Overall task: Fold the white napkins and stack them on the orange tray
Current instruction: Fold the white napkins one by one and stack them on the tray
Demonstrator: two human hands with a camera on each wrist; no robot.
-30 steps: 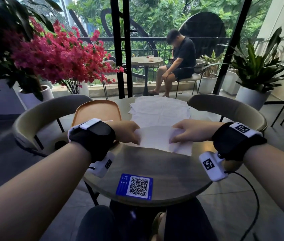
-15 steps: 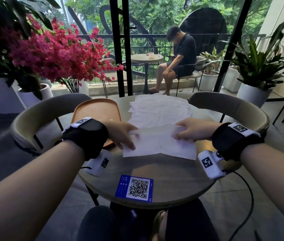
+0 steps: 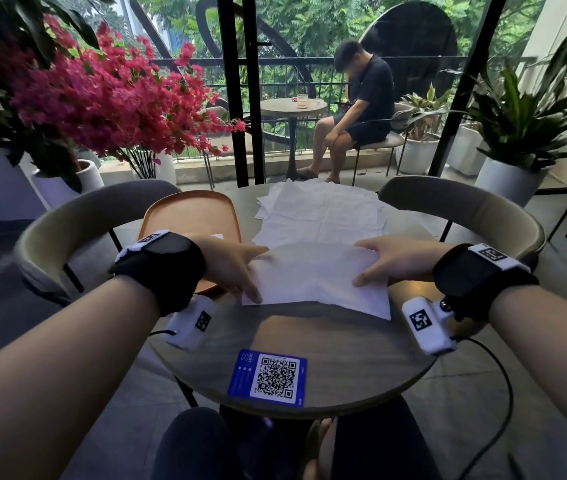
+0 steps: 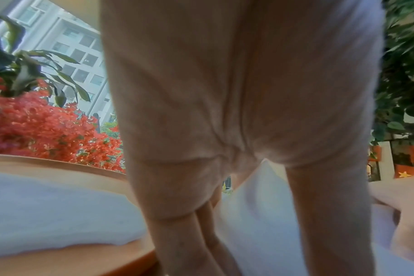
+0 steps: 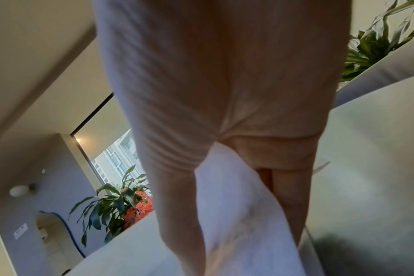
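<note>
A white napkin (image 3: 313,275) lies flat on the round table (image 3: 327,344) in front of me. My left hand (image 3: 259,275) pinches its left end between thumb and fingers, and my right hand (image 3: 360,263) pinches its right end the same way. In both wrist views the napkin (image 4: 260,224) (image 5: 236,224) runs up between thumb and fingers. The orange tray (image 3: 188,213) sits at the left, partly hidden by my left wrist. A folded napkin (image 4: 35,205) rests on the tray (image 4: 59,261). A pile of unfolded napkins (image 3: 320,209) lies at the far side.
A blue QR card (image 3: 268,377) lies near the table's front edge. Two curved chairs (image 3: 95,209) (image 3: 465,206) flank the table. Pink flowers (image 3: 102,98) stand at the left, and a person (image 3: 361,109) sits outside beyond the glass.
The napkin went from being held up between my hands to lying spread on the table. My hands moved apart and slightly nearer, to its two ends.
</note>
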